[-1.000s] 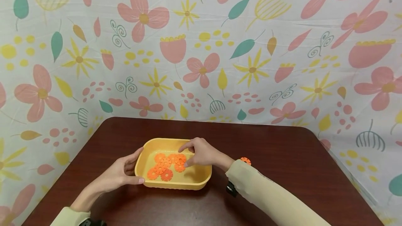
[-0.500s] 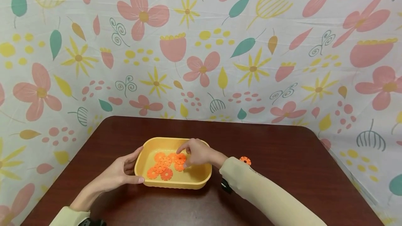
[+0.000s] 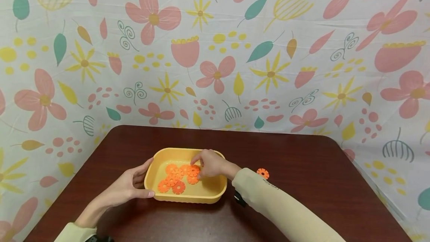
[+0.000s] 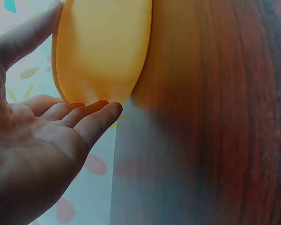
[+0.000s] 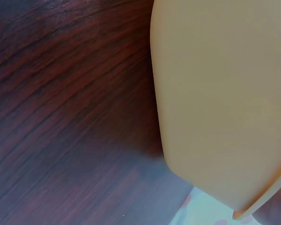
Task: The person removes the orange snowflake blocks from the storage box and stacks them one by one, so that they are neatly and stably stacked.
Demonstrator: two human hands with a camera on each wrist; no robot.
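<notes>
There's the yellow tray (image 3: 186, 198), sitting on the dark table (image 3: 285, 152), and both hands are at work on it. The left hand (image 3: 125, 186) has the left end: thumb on the near corner of the rim, fingers against the outer end wall, clamped on the tray between them. The left wrist camera shows those fingertips meeting the wall.

Over to the right hand (image 3: 212, 163), reaching in across the far right part of the rim, its index finger bent and thumb pointing in at the orange discs (image 3: 178, 187). Finger and thumb stand apart at the disc on the right of the cluster, but whether they pinch it, I cannot tell. The right wrist camera gives only the tray's outer wall and the tabletop, with no clear look at the grip.

Inside, the discs lie bunched in the middle and left of the tray floor, several overlapping, their edges notched. One lone disc (image 3: 263, 173) lies out on the table, to the right of the tray and just beside the pale right sleeve (image 3: 268, 197). A black wrist strap (image 3: 239, 198) shows below that cuff. Behind it all hangs a flowered sheet (image 3: 215, 29), pink, yellow and green on white.
</notes>
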